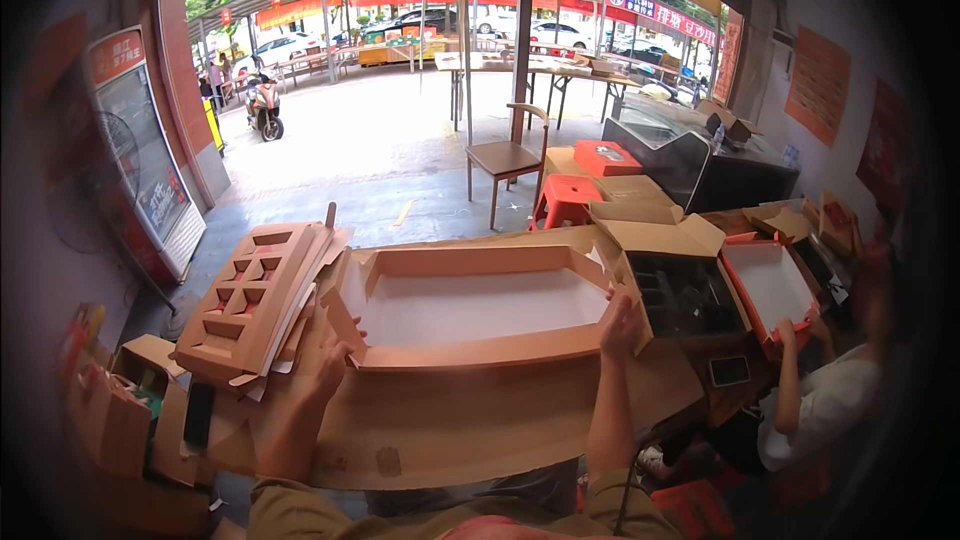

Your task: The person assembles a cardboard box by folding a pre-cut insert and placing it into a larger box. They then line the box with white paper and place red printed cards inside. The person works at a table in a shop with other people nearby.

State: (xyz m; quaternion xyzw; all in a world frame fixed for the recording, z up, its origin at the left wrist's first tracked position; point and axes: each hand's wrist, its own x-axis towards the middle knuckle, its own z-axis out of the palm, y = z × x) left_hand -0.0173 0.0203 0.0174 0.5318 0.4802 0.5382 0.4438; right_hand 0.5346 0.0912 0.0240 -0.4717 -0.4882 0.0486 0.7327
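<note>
A wide, shallow cardboard box (pixel 480 351) lies in front of me on the wooden table (pixel 460 430), its walls standing and its white inside facing up. At its near left corner my left hand (pixel 342 352) is closed on the end wall, fingertips showing inside. My right hand (pixel 621 324) grips the right end wall, the fingers partly hidden by cardboard. Left of the box rests a stack of brown cardboard inserts (pixel 245 300) with square cut-outs. To the right stands an open carton (pixel 655 237) holding black trays (pixel 685 295).
Beside me on the right, another person (pixel 825 405) holds a red-edged box (pixel 770 285) with a white inside. A phone (pixel 729 371) lies near that person. Opened cartons (pixel 150 410) stand low at the left. Past the table are a red stool (pixel 567 200) and a chair (pixel 507 158).
</note>
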